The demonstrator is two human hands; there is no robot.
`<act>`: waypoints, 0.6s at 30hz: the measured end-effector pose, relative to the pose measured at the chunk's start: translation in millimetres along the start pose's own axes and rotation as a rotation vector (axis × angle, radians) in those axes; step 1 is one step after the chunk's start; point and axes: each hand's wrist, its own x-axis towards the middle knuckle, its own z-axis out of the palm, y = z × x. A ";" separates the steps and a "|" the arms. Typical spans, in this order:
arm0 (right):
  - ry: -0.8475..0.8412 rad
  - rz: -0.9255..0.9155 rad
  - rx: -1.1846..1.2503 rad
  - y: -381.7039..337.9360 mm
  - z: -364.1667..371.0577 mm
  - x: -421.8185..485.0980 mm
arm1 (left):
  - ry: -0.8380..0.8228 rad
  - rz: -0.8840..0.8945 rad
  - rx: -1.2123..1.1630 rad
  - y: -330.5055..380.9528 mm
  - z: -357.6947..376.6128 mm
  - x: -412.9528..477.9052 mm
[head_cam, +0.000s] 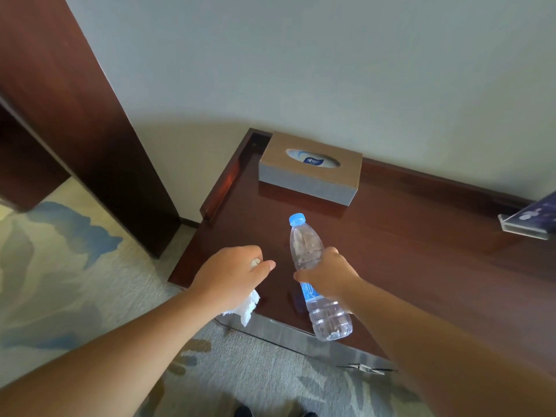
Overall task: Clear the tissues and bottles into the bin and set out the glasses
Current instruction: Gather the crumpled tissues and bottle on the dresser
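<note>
Our right grip [328, 275] wraps the clear plastic blue-capped water bottle [305, 242], cap at 11 o'clock | our left grip [228, 275] clutches a crumpled white tissue [248, 307], trailing at 5 o'clock

A dark wooden table [421, 251] stands against a pale wall [301, 70] on patterned carpet [60, 266].

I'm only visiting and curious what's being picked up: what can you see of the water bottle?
The water bottle is clear, ribbed plastic with a light blue cap on it and a pale label printed in blue. The right hand grips it round the middle. It is tilted, cap pointing away from the person, base nearest the camera, over the front edge of the dark wooden desk. How much water it holds cannot be told.
</note>
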 end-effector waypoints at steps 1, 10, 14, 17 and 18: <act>-0.006 -0.016 0.038 -1.0 -4.5 -4.5 | -0.001 0.002 -0.007 2.0 -1.2 0.8; 0.080 -0.152 0.298 1.2 -48.7 -58.5 | 0.012 0.149 -0.105 41.0 -14.8 14.2; 0.171 -0.164 0.354 14.8 -71.8 -81.3 | -0.009 0.250 -0.090 69.7 -18.3 18.7; 0.216 -0.169 0.421 30.2 -86.2 -98.4 | -0.023 0.328 -0.076 92.4 -14.7 18.4; 0.231 -0.165 0.434 36.2 -90.2 -104.1 | -0.027 0.351 -0.071 100.2 -12.1 17.5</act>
